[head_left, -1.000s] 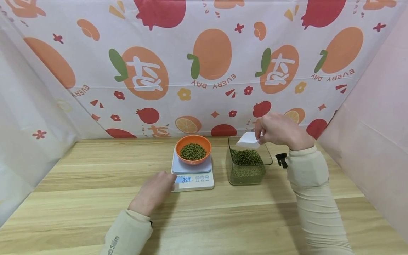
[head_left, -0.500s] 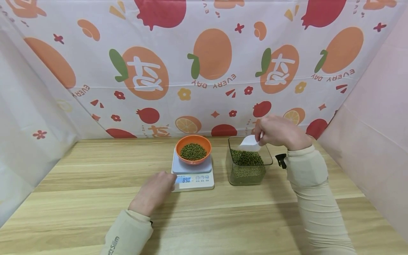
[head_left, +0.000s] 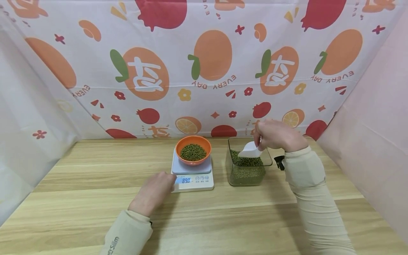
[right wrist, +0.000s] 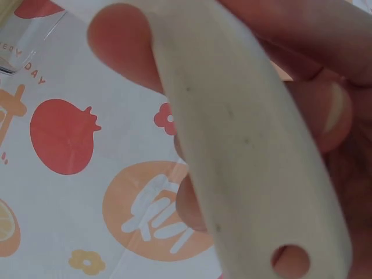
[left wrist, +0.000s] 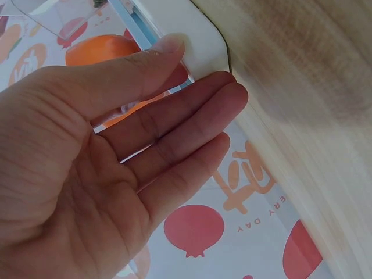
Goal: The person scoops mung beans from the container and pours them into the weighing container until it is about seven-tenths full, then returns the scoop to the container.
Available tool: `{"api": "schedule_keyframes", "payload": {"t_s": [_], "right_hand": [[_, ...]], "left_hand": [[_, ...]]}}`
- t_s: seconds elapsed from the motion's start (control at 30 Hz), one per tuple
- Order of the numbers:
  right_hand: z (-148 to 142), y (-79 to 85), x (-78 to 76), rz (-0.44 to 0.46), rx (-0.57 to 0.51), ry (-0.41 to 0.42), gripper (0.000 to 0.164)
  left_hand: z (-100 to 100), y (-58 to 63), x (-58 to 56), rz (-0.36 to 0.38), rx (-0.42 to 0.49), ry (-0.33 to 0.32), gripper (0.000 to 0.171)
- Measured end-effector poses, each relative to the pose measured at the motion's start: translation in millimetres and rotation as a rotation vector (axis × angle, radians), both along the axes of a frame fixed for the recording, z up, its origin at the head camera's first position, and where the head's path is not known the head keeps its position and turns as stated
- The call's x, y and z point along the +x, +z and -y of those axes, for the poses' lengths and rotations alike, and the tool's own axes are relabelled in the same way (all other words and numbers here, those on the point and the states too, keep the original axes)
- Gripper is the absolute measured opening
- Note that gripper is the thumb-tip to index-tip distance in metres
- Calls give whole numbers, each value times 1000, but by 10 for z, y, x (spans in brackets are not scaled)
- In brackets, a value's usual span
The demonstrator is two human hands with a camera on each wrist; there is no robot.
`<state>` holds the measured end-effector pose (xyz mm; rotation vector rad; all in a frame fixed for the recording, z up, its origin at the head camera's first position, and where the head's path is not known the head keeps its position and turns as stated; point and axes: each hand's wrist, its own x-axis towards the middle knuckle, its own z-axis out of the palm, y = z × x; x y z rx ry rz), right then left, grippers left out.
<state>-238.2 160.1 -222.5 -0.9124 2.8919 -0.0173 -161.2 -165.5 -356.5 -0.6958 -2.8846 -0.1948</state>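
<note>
In the head view, my right hand (head_left: 275, 135) holds a white scoop (head_left: 250, 150) over a clear square container (head_left: 247, 180) of green mung beans (head_left: 247, 161). The right wrist view shows my thumb and fingers around the scoop's handle (right wrist: 244, 133), which has a hole at its end. To the left, an orange bowl (head_left: 193, 164) with mung beans in it sits on a white kitchen scale (head_left: 204, 186) reading 89.0. My left hand (head_left: 154, 191) touches the scale's left edge with its fingertips; its fingers (left wrist: 197, 125) are fairly straight in the left wrist view.
A wooden tabletop (head_left: 204, 223) lies under everything. Behind it hangs a white fruit-print cloth (head_left: 204, 102), and plain pale sheets flank both sides. A black clip-like piece (head_left: 279, 163) shows at the right cuff.
The scoop first dipped toward the beans, and now shows higher and more level over the container, nearer the front. My right hand has moved slightly nearer and left. My left hand stays put.
</note>
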Motion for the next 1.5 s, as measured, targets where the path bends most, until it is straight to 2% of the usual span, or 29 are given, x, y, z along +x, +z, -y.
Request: {"api": "schedule_keyframes", "payload": {"t_s": [0.63,0.87,1.5], "right_hand": [[49,-51,-10,64,46,-41,18],[68,-54,3,77,66,-45,18],[119,-132,-10,179,112,-123,18]], "left_hand": [[4,-13,0,7,20,-1,9],[11,-21,7,-13,12,-8,9],[5,-12,8,2,24,-3,9]]}}
